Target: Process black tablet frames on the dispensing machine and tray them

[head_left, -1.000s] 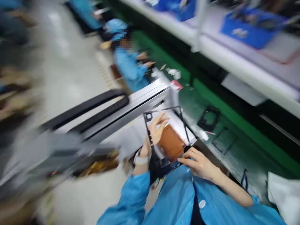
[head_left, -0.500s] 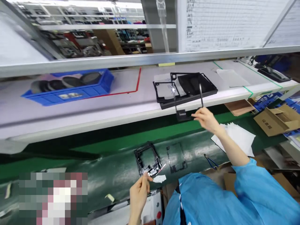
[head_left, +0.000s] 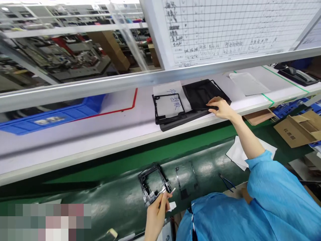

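The right hand (head_left: pixel 220 107) reaches up to the white shelf (head_left: pixel 100 127). Its fingers lie flat and spread on a stack of thin black frames (head_left: pixel 204 95), touching the top one without gripping it. The frames are flat, dark and shaped like rectangles with open middles. Just beside them lies another black frame (head_left: pixel 168 107) on a white sheet with blue writing.

The left hand (head_left: pixel 156 214) is low, at the green belt (head_left: pixel 112 197), which looks smooth and shiny. Its fingers are pinched on the near edge of a black plastic frame (head_left: pixel 153 183) that lies on the belt. A small white paper bit (head_left: pixel 172 205) lies right by the fingers. A thin dark frame outline (head_left: pixel 185 177) lies near it on the belt. A blue plastic bin (head_left: pixel 50 115) sits on the shelf to the left, and brown cardboard boxes (head_left: pixel 296 132) are far to the right.
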`<state>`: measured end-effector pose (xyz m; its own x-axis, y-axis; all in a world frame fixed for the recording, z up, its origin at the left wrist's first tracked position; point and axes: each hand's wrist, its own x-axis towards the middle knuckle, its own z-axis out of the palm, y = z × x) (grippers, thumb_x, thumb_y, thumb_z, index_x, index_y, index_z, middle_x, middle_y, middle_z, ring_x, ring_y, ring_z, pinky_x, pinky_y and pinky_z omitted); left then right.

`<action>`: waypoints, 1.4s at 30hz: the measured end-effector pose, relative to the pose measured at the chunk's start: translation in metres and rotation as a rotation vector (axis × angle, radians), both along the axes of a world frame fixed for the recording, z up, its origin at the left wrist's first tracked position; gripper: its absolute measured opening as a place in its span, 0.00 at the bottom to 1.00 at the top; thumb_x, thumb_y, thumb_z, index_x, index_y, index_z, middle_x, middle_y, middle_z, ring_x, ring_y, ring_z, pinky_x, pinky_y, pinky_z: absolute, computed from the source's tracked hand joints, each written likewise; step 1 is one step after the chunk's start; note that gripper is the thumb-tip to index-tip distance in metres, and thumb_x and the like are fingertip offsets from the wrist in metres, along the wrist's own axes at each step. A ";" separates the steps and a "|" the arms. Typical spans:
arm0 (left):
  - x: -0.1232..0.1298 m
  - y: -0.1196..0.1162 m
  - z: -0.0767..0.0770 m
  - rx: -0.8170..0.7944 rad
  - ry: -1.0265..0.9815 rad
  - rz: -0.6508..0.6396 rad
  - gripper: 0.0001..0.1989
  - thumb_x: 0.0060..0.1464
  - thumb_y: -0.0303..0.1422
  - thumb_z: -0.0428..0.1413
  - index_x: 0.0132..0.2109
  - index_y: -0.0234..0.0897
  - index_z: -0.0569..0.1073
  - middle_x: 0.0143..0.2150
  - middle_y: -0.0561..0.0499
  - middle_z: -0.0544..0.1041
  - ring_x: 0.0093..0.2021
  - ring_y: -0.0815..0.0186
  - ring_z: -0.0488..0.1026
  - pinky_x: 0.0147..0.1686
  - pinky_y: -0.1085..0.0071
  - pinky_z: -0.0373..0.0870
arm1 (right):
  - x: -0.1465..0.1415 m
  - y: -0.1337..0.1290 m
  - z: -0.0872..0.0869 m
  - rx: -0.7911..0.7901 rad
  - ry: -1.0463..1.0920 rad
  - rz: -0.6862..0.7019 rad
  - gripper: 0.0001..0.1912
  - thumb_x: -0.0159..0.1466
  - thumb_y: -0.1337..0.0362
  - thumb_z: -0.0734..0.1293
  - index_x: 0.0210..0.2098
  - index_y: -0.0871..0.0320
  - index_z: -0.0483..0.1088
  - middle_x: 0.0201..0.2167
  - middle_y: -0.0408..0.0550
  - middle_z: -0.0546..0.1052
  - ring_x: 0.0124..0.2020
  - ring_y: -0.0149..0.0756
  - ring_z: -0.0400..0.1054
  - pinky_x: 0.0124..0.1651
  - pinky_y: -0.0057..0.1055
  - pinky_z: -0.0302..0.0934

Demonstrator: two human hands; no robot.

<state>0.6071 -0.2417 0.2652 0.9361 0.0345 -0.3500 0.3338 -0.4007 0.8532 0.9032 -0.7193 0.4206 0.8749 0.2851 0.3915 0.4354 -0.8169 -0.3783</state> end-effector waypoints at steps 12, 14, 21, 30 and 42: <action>0.018 -0.010 0.007 0.069 0.033 -0.113 0.45 0.60 0.77 0.49 0.39 0.38 0.85 0.25 0.49 0.76 0.28 0.58 0.73 0.34 0.65 0.70 | 0.052 -0.093 -0.020 0.157 -0.161 -0.723 0.06 0.69 0.62 0.68 0.35 0.56 0.74 0.37 0.60 0.80 0.49 0.59 0.76 0.57 0.60 0.72; 0.019 -0.011 0.010 0.068 0.025 -0.124 0.44 0.61 0.76 0.49 0.39 0.38 0.84 0.24 0.49 0.76 0.28 0.59 0.73 0.33 0.65 0.70 | 0.050 -0.102 -0.015 0.210 -0.300 -0.718 0.09 0.73 0.58 0.67 0.38 0.55 0.72 0.38 0.59 0.79 0.49 0.55 0.76 0.59 0.57 0.71; 0.021 -0.023 0.020 0.056 -0.003 -0.165 0.40 0.65 0.72 0.49 0.39 0.39 0.83 0.25 0.50 0.76 0.28 0.59 0.74 0.33 0.66 0.71 | 0.016 -0.112 0.012 0.491 -0.740 -0.875 0.18 0.78 0.45 0.64 0.40 0.51 0.64 0.36 0.53 0.75 0.37 0.42 0.74 0.44 0.44 0.72; 0.032 -0.063 0.090 -0.143 -0.279 -0.047 0.28 0.74 0.57 0.54 0.56 0.37 0.81 0.35 0.48 0.84 0.32 0.64 0.78 0.37 0.69 0.75 | -0.104 0.075 -0.015 1.275 -0.004 -0.253 0.27 0.62 0.41 0.81 0.34 0.53 0.68 0.26 0.37 0.68 0.19 0.23 0.58 0.17 0.22 0.53; 0.000 -0.040 0.131 -0.161 -0.603 0.205 0.17 0.76 0.47 0.58 0.54 0.38 0.81 0.31 0.55 0.82 0.27 0.69 0.79 0.34 0.72 0.77 | -0.193 0.210 -0.048 1.386 0.591 0.082 0.26 0.61 0.44 0.83 0.36 0.53 0.69 0.24 0.36 0.71 0.16 0.25 0.61 0.14 0.22 0.54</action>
<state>0.6076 -0.2814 0.3966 0.9499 0.2236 0.2183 -0.1657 -0.2319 0.9585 0.7098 -0.5091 0.3723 0.9987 0.0501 -0.0088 -0.0254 0.3414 -0.9396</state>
